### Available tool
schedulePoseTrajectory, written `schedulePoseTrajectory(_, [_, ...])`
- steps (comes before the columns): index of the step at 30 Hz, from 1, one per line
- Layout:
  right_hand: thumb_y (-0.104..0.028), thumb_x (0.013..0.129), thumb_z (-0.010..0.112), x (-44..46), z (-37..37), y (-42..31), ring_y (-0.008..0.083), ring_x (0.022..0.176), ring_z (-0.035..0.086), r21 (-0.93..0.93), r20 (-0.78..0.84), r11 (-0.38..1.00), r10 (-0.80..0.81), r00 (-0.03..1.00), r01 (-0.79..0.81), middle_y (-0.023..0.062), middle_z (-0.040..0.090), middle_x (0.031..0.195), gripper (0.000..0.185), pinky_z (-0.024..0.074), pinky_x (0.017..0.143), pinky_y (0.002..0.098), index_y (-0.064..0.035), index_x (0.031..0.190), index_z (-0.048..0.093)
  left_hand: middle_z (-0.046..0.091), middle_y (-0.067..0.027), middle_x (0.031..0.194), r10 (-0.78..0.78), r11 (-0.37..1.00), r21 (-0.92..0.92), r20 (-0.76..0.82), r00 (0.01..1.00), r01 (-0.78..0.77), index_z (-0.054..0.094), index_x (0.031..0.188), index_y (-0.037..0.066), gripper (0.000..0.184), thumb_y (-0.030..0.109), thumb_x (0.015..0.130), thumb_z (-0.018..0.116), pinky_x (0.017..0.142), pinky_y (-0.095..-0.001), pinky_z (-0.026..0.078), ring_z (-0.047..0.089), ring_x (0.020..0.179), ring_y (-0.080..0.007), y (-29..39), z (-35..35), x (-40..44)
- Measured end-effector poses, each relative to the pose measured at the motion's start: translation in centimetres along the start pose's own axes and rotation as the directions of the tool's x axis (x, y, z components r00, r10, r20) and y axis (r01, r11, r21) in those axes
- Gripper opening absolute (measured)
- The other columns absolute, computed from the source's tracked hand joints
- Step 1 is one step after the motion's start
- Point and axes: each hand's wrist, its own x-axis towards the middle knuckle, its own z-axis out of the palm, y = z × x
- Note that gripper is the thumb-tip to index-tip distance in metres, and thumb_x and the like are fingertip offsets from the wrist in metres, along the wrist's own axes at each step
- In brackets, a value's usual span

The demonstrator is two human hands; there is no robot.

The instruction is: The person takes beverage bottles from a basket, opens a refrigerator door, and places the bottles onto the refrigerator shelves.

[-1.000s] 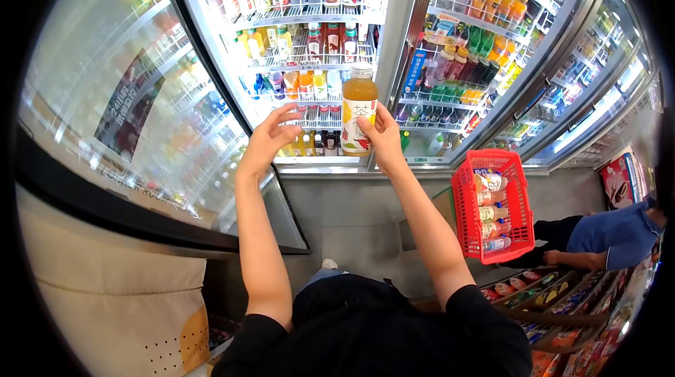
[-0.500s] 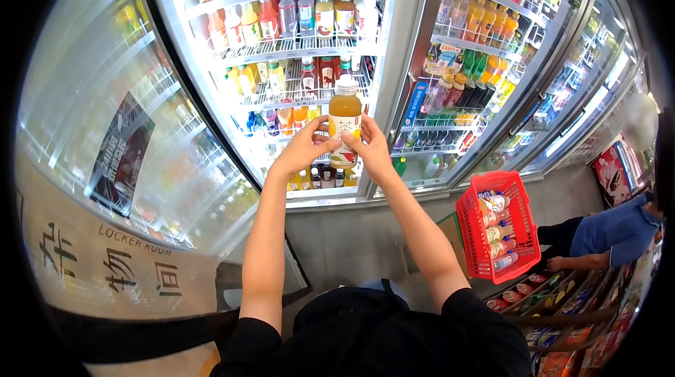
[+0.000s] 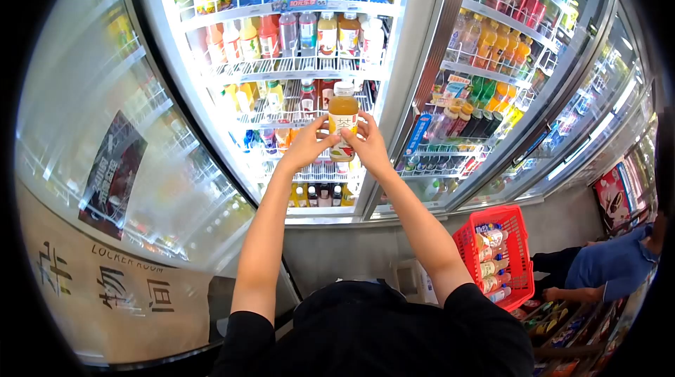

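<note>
Between both hands I hold an upright bottle of tea (image 3: 343,106), amber with a white cap and a white label bearing red print. My left hand (image 3: 309,143) grips its left side, thumb across the label. My right hand (image 3: 368,143) closes on its right side, its thumb also on the front. Behind the bottle stands the lit drinks cooler (image 3: 281,71), its wire shelves holding rows of bottles. A similar amber bottle (image 3: 349,36) sits on the shelf above my hands.
An open glass door (image 3: 162,159) stands to my left. On the right, a red basket (image 3: 517,250) holds several bottles. Closed coolers (image 3: 492,60) line the right side. Another person (image 3: 605,264) in a blue shirt is at the far right, beside shelves of packaged goods.
The view has tilted up slightly, so the cooler shelves and basket sit lower in the picture. Both hands keep hold of the tea bottle in nearly the same pose.
</note>
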Motion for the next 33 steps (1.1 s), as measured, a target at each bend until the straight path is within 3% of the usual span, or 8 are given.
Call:
schedulePoseTrajectory(5, [-0.032,0.087,0.074,3.8,-2.9,1.8,0.0273,0.098,0.068,-0.367,-0.062,0.929,-0.075,0.995,0.047,0.0195,0.063,0.114,0.066,0.0557,0.079,0.0367,-0.0034,0.140,0.047,0.060,-0.0155,0.126,0.061,0.991,0.123,-0.032,0.998,-0.056,0.041,0.146,0.002,0.068,0.029,0.091,0.070,0.090,-0.0373,0.052,0.063,0.107,-0.0244,-1.4,1.1,4.6])
schedulePoseTrajectory(6, [-0.030,0.086,0.075,4.4,-2.8,1.9,0.0254,0.087,0.069,-0.339,-0.090,0.938,-0.104,0.990,0.068,0.0181,0.064,0.106,0.063,0.0564,0.072,0.0359,-0.0029,0.137,0.052,0.061,-0.0157,0.124,0.097,0.986,0.144,-0.060,0.994,-0.087,0.042,0.144,0.001,0.068,0.029,0.090,0.071,0.087,-0.0364,0.053,0.064,0.103,-0.0237,-2.0,1.3,5.4])
schedulePoseTrajectory(9, [-0.029,0.086,0.074,5.6,-3.1,1.4,0.0254,0.087,0.069,-0.443,-0.108,0.894,-0.124,0.986,0.064,0.0173,0.064,0.105,0.059,0.0564,0.073,0.0361,-0.0026,0.134,0.054,0.061,-0.0167,0.121,0.141,0.983,0.130,-0.101,0.985,-0.127,0.045,0.143,0.001,0.067,0.028,0.088,0.072,0.084,-0.0360,0.053,0.064,0.101,-0.0237,-2.8,1.4,7.5])
schedulePoseTrajectory(10, [-0.029,0.089,0.073,6.1,-3.0,1.1,0.0208,0.093,0.069,-0.484,-0.116,0.872,-0.142,0.983,0.069,0.0114,0.065,0.101,0.055,0.0561,0.074,0.0325,-0.0041,0.134,0.055,0.061,-0.0173,0.121,0.158,0.980,0.138,-0.122,0.980,-0.141,0.045,0.143,0.002,0.066,0.028,0.088,0.072,0.085,-0.0362,0.053,0.064,0.101,-0.0244,-2.9,1.3,8.1])
schedulePoseTrajectory(14, [-0.025,0.087,0.073,8.7,-3.0,0.4,0.0225,0.089,0.071,-0.434,-0.070,0.880,-0.245,0.967,0.191,0.0125,0.071,0.096,0.054,0.0561,0.074,0.0337,-0.0043,0.133,0.056,0.059,-0.0175,0.118,0.276,0.935,0.268,-0.136,0.951,-0.233,0.046,0.145,0.006,0.066,0.028,0.089,0.072,0.090,-0.0359,0.051,0.063,0.100,-0.0262,-3.5,-0.2,10.6])
schedulePoseTrajectory(19, [-0.015,0.086,0.071,13.0,-2.4,-1.1,0.0268,0.087,0.072,-0.525,-0.111,0.841,-0.220,0.969,0.130,0.0153,0.072,0.099,0.050,0.0567,0.075,0.0348,-0.0038,0.133,0.056,0.055,-0.0166,0.117,0.335,0.918,0.282,-0.183,0.924,-0.277,0.047,0.145,0.006,0.066,0.027,0.088,0.073,0.089,-0.0348,0.051,0.063,0.100,-0.0256,-3.8,-2.1,15.6])
schedulePoseTrajectory(28, [-0.015,0.088,0.073,21.4,-1.9,-1.7,0.0257,0.113,0.066,-0.518,-0.164,0.801,-0.437,0.885,0.299,0.0163,0.069,0.117,0.059,0.0547,0.088,0.0335,-0.0046,0.141,0.050,0.061,-0.0158,0.111,0.547,0.796,0.452,-0.250,0.799,-0.403,0.050,0.141,0.003,0.061,0.012,0.085,0.074,0.081,-0.0323,0.056,0.067,0.097,-0.0251,-1.2,-5.4,23.6])
schedulePoseTrajectory(33, [-0.013,0.089,0.071,24.2,-2.0,-0.4,0.0255,0.117,0.064,-0.542,-0.178,0.746,-0.553,0.814,0.388,0.0177,0.068,0.120,0.057,0.0528,0.092,0.0347,-0.0083,0.142,0.050,0.063,-0.0161,0.117,0.589,0.803,0.323,-0.296,0.752,-0.502,0.050,0.141,0.003,0.060,0.009,0.085,0.072,0.085,-0.0339,0.057,0.067,0.100,-0.0259,-2.5,-5.4,27.5])
